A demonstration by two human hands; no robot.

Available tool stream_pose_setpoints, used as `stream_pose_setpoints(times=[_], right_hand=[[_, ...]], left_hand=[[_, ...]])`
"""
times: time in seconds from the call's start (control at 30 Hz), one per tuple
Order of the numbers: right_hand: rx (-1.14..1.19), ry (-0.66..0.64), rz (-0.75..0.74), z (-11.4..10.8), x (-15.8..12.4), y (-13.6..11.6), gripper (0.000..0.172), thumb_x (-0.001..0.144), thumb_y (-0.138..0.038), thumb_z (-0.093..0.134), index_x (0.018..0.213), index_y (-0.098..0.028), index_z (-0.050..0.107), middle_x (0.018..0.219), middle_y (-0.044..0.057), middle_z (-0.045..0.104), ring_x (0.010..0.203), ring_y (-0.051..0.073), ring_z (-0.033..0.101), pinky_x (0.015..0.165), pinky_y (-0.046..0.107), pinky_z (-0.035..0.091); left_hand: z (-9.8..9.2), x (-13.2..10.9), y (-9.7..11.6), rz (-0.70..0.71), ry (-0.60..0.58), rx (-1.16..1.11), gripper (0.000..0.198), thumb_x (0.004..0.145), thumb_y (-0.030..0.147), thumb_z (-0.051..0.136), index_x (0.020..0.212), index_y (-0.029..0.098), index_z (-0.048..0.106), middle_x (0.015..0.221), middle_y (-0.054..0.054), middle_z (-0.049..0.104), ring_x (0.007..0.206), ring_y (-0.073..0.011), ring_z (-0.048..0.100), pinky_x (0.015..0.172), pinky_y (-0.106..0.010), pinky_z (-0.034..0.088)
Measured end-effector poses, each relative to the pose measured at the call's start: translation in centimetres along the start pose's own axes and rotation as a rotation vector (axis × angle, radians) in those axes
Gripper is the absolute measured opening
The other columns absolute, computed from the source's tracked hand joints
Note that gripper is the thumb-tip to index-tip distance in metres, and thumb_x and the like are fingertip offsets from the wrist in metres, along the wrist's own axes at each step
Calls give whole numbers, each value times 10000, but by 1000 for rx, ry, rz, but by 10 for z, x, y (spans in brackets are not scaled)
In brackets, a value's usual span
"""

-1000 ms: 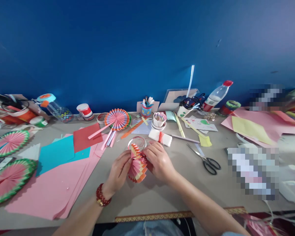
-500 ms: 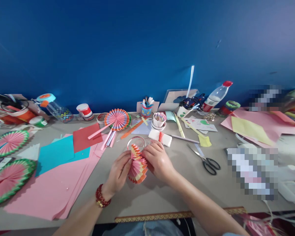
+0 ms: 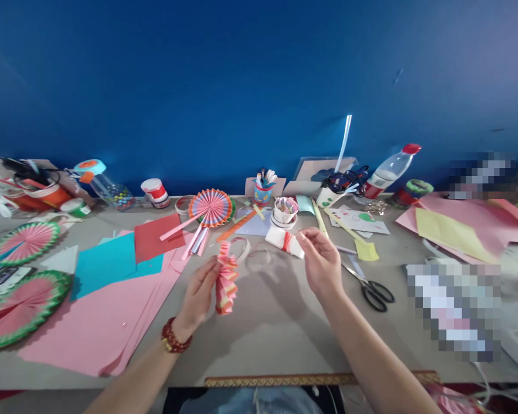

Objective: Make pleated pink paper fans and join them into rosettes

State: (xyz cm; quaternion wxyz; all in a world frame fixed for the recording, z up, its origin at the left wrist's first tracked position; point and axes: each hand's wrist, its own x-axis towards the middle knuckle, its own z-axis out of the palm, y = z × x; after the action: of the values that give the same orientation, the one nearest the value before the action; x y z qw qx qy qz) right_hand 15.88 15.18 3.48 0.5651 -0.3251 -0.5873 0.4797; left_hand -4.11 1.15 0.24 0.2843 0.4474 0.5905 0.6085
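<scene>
My left hand pinches a pleated paper fan in pink, orange and yellow, its folds hanging upright above the table. My right hand is raised to the right, thumb and forefinger pressed together; anything between them is too small to make out. Just left of those fingertips lies a white folded bundle with red string round it. Between my hands a clear ring, like a tape roll, shows beyond the fan, partly blurred. A finished round pleated fan with paper strips rests farther back.
Black-handled scissors lie right of my right forearm. Pink sheets, a blue sheet and a red sheet spread at left. Behind stand a paper cup, a pen holder and a leaning bottle. A patterned ruler-like strip edges the table.
My right hand has left the fan and moved right, beside the white bundle. The fan in my left hand has turned and looks narrower. The view has shifted slightly.
</scene>
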Motion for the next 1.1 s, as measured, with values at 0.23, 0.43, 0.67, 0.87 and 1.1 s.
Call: stream_pose_setpoints(times=[0.23, 0.43, 0.67, 0.87, 1.1], right_hand=[[22, -212, 90, 0, 0, 10, 188, 822, -342, 729, 991, -261, 748, 1024, 48, 661, 991, 208, 597, 884, 354, 475], [-27, -630, -103, 4, -12, 1, 738, 835, -315, 744, 1484, -319, 391, 1230, 81, 583, 1107, 222, 564, 1059, 424, 408], [154, -775, 80, 11, -25, -8, 1055, 792, -340, 791, 1559, -351, 66, 1339, 108, 508, 1153, 217, 566, 1043, 413, 436], [291, -785, 251, 14, -26, -11, 1047, 828, -280, 750, 1539, -423, -4, 1350, 106, 485, 953, 150, 626, 861, 356, 545], [256, -650, 201, 19, -31, -5, 974, 822, -190, 728, 1522, -470, 110, 1203, 49, 494, 774, 98, 639, 643, 250, 568]], left_hand=[[13, 2, 16, 143, -368, 171, 306, 1008, 310, 412, 1020, 176, 688, 1218, -120, 617, 1135, -237, 576, 988, -341, 439], [12, 0, 19, 141, -359, 106, 280, 1009, 278, 408, 1049, 175, 665, 1152, -109, 614, 1066, -228, 578, 932, -328, 441], [15, -7, 17, 25, -398, 103, 241, 1002, 307, 433, 945, 168, 621, 889, -47, 623, 825, -177, 573, 750, -272, 435], [16, -9, 17, 6, -476, 68, 191, 975, 276, 450, 899, 168, 588, 822, -29, 594, 752, -160, 537, 697, -262, 420], [12, -8, 24, -100, -720, -83, 178, 827, 146, 523, 999, 170, 560, 872, -20, 592, 726, -151, 525, 647, -255, 437]])
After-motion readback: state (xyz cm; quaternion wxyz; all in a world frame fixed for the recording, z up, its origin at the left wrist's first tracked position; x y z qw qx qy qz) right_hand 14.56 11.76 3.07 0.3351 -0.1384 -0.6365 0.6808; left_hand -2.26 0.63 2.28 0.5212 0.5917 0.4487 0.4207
